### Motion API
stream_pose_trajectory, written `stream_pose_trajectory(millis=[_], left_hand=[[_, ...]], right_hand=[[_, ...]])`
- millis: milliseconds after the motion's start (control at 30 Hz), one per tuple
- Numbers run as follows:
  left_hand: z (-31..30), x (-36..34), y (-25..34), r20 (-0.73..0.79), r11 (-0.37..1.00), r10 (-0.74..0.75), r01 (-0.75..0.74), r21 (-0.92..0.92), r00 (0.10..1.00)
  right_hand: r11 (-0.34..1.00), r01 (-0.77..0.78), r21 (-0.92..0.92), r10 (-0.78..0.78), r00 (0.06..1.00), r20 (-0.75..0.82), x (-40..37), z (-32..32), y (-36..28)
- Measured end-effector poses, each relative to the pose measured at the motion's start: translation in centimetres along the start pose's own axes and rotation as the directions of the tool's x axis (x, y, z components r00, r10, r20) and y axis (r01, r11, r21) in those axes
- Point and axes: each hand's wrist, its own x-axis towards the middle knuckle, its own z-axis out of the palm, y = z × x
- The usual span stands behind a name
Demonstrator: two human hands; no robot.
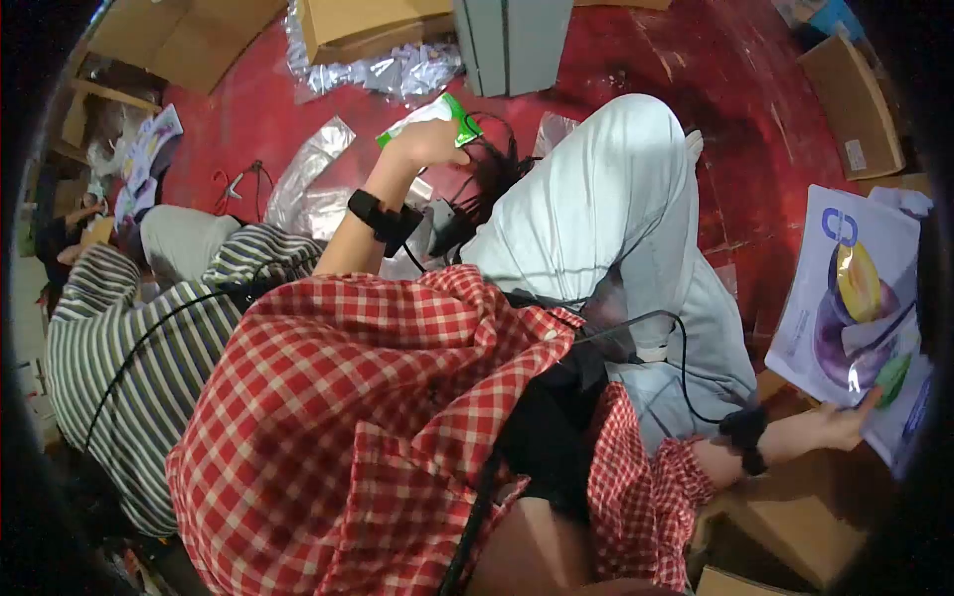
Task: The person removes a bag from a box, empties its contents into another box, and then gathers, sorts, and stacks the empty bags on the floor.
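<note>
My left hand [432, 145] is closed around a small green and white packet [455, 111], held above the red floor beside a tangle of black cables. A black band circles that wrist. Out at the right, my right hand [843, 425] grips the lower edge of a large pale plastic bag [800, 298] printed with a purple and yellow fruit and a green leaf. Part of this hand's fingers is hidden against the bag. More of the same printed plastic shows around the bag.
Beside me on the left sits a person in a striped shirt [149, 348]. Clear plastic bags [298, 184] and red-handled scissors [234, 184] lie on the red floor [735, 89]. Cardboard boxes [860, 109] stand around, and a grey column [512, 45] rises ahead.
</note>
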Motion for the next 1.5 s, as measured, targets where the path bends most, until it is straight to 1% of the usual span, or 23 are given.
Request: stream_pose_trajectory(millis=[33, 133, 200, 267, 300, 433, 533, 567, 600, 633, 667, 700, 733, 767, 833, 867, 967, 1067, 1200, 1300, 1400, 1467, 1500], left_hand=[[-0.6, -0.3, 1.6, 0.082, 1.000, 0.006, -0.004, -0.022, 0.997], [0.7, 2.8, 1.5, 0.093, 0.984, 0.100, -0.084, -0.159, 0.991], [1.2, 4.1, 1.8, 0.014, 0.998, 0.038, -0.037, -0.057, 0.999], [1.0, 3.7, 3.6, -0.058, 0.999, 0.013, -0.015, -0.033, 0.998], [1.1, 3.9, 4.3, 0.021, 0.998, 0.053, -0.053, -0.034, 0.998], [4.5, 4.1, 6.8, 0.041, 0.994, -0.024, 0.019, 0.104, 0.999], [4.6, 2.3, 7.8, -0.211, 0.988, 0.102, -0.124, -0.093, 0.972], [4.9, 2.6, 8.0, -0.197, 0.993, 0.069, -0.087, -0.084, 0.978], [4.5, 2.6, 8.1, -0.172, 0.976, 0.214, -0.219, -0.011, 0.962], [0.3, 0.7, 11.6, -0.103, 0.978, 0.112, -0.128, -0.165, 0.988], [3.6, 3.5, 9.1, -0.138, 0.993, 0.042, -0.056, -0.100, 0.989], [3.7, 4.5, 9.4, -0.372, 0.954, 0.115, -0.206, -0.216, 0.921], [0.0, 3.5, 11.9, -0.417, 0.915, 0.258, -0.359, -0.184, 0.871], [-0.7, 4.9, 12.7, -0.456, 0.874, 0.107, -0.302, -0.380, 0.884], [-2.8, 6.0, 16.5, -0.516, 0.477, 0.187, -0.537, -0.696, 0.836], [-2.4, 6.6, 15.2, -0.552, 0.353, 0.331, -0.643, -0.680, 0.765], [-4.9, 5.5, 21.7, -0.600, 0.125, 0.575, -0.785, -0.607, 0.556], [-5.3, 5.2, 25.2, -0.550, -0.003, 0.619, -0.698, -0.716, 0.561], [-5.3, 6.4, 26.3, -0.499, -0.195, 0.571, -0.482, -0.854, 0.652], [-5.8, 7.3, 26.8, -0.485, -0.352, 0.539, -0.339, -0.872, 0.689], [-6.1, 9.6, 26.3, -0.477, -0.480, 0.529, -0.216, -0.850, 0.702], [-6.2, 10.9, 25.8, -0.488, -0.542, 0.541, -0.159, -0.825, 0.686], [-7.3, 8.0, 27.2, -0.519, -0.538, 0.554, -0.196, -0.820, 0.651]], right_hand=[[0.993, -0.109, 0.049, 0.108, 0.994, 0.018, -0.4, -0.6, -0.9], [0.996, -0.069, 0.051, 0.072, 0.996, -0.060, -0.8, -3.0, -6.3], [0.991, -0.095, 0.098, 0.103, 0.992, -0.074, -1.2, -3.9, -7.9], [0.928, -0.295, 0.226, 0.291, 0.955, 0.049, -2.9, -5.1, -7.4], [0.885, -0.453, 0.112, 0.440, 0.890, 0.121, -3.0, -6.2, -9.0], [0.593, -0.742, 0.315, 0.743, 0.654, 0.141, -1.9, -8.4, -16.6], [0.453, -0.760, 0.466, 0.753, 0.606, 0.255, -2.6, -7.8, -14.9], [0.382, -0.769, 0.513, 0.765, 0.574, 0.292, -2.9, -7.5, -14.8], [0.299, -0.779, 0.552, 0.761, 0.543, 0.354, -3.0, -7.1, -14.7], [0.207, -0.794, 0.572, 0.753, 0.502, 0.424, -2.9, -6.6, -14.4], [0.120, -0.807, 0.578, 0.743, 0.459, 0.487, -2.7, -6.0, -14.2], [0.046, -0.813, 0.581, 0.730, 0.425, 0.536, -2.6, -6.0, -14.0], [0.008, -0.802, 0.597, 0.716, 0.421, 0.557, -2.8, -6.1, -14.4], [0.004, -0.781, 0.624, 0.718, 0.437, 0.542, -3.3, -6.0, -14.8], [0.121, -0.678, 0.725, 0.724, 0.561, 0.403, -2.9, -4.9, -15.0], [0.163, -0.631, 0.759, 0.690, 0.623, 0.370, -3.3, -5.6, -16.6], [0.576, -0.441, 0.689, 0.347, 0.894, 0.282, -1.9, -6.2, -17.3], [0.737, -0.097, 0.669, 0.049, 0.995, 0.090, -0.1, -6.1, -19.4], [0.714, 0.016, 0.700, -0.120, 0.988, 0.101, 4.1, -7.3, -22.0], [0.728, 0.011, 0.686, -0.107, 0.989, 0.097, 9.1, -8.9, -21.3], [0.706, 0.181, 0.684, -0.051, 0.977, -0.206, 14.4, -9.8, -19.8], [0.704, 0.189, 0.684, 0.032, 0.954, -0.297, 18.5, -11.2, -18.8], [0.489, 0.067, 0.870, 0.160, 0.973, -0.164, 20.6, -14.0, -19.2]])
